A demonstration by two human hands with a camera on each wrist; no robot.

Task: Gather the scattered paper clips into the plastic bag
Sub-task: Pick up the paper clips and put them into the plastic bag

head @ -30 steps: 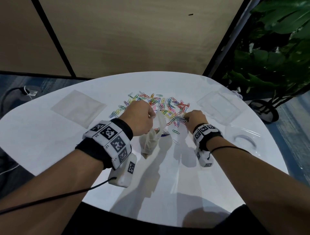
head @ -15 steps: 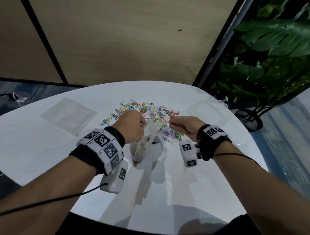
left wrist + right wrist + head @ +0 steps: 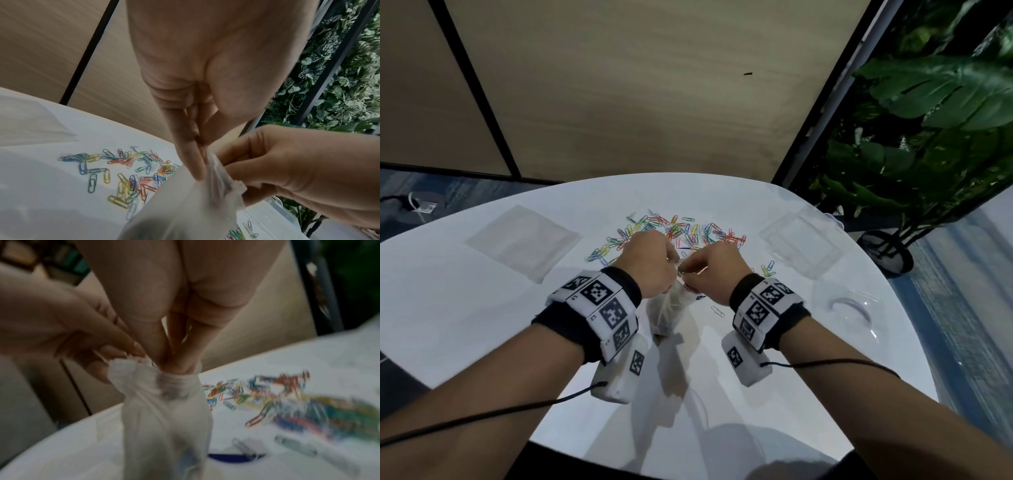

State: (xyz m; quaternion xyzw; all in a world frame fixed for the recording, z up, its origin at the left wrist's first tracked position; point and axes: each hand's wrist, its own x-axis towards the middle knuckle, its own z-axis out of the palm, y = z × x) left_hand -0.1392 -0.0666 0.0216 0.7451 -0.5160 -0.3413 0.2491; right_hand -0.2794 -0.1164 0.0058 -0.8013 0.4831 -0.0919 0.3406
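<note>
A heap of coloured paper clips [image 3: 678, 229] lies on the white table [image 3: 482, 325] just beyond my hands. A small cloudy plastic bag [image 3: 667, 311] hangs upright over the table. My left hand [image 3: 674, 267] pinches its bunched rim, with thumb and fingers [image 3: 195, 165] closed on the plastic. My right hand [image 3: 688, 274] meets it from the right. Its bunched fingertips [image 3: 174, 365] reach into the bag's mouth [image 3: 179, 378], and a small clip shows at them in the head view. The right wrist view is blurred.
Flat clear bags [image 3: 524, 240] lie at the left, and a clear plastic box [image 3: 799, 240] and a clear lid [image 3: 849, 308] at the right. Loose clips [image 3: 768, 269] lie near my right wrist, another [image 3: 717, 311] by the bag. A leafy plant [image 3: 928, 137] stands beyond the table's right edge.
My right hand has left the pile and swung left to the bag's mouth with its fingers pinched. My left hand has kept hold of the bag.
</note>
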